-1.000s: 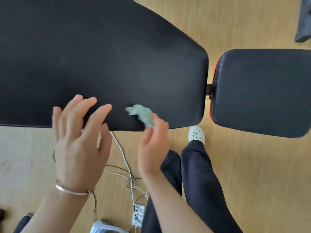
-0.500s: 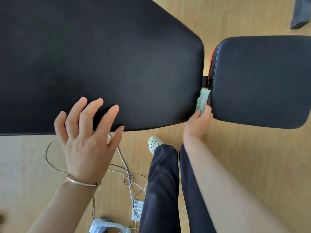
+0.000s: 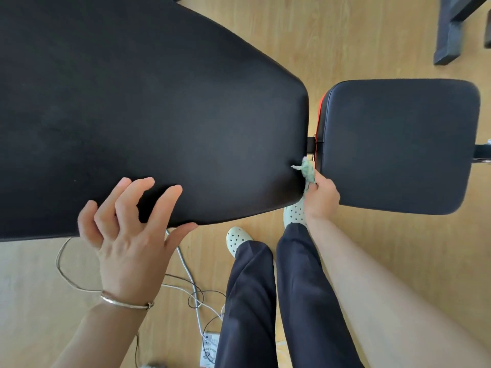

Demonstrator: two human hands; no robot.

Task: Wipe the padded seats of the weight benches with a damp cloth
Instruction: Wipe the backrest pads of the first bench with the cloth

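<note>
The cloth [image 3: 307, 170] has risen within the gap between pads.

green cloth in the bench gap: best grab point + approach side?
Grip the bunched lower part of the green cloth, as the right hand does, coming from the near edge of the bench. It sits wedged between the long back pad and the seat pad, so probably only that side gives room.

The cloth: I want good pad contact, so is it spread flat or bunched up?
Bunched. The green cloth is a crumpled wad pinched in the right hand, poking into the gap between the long pad and the seat pad.
</note>
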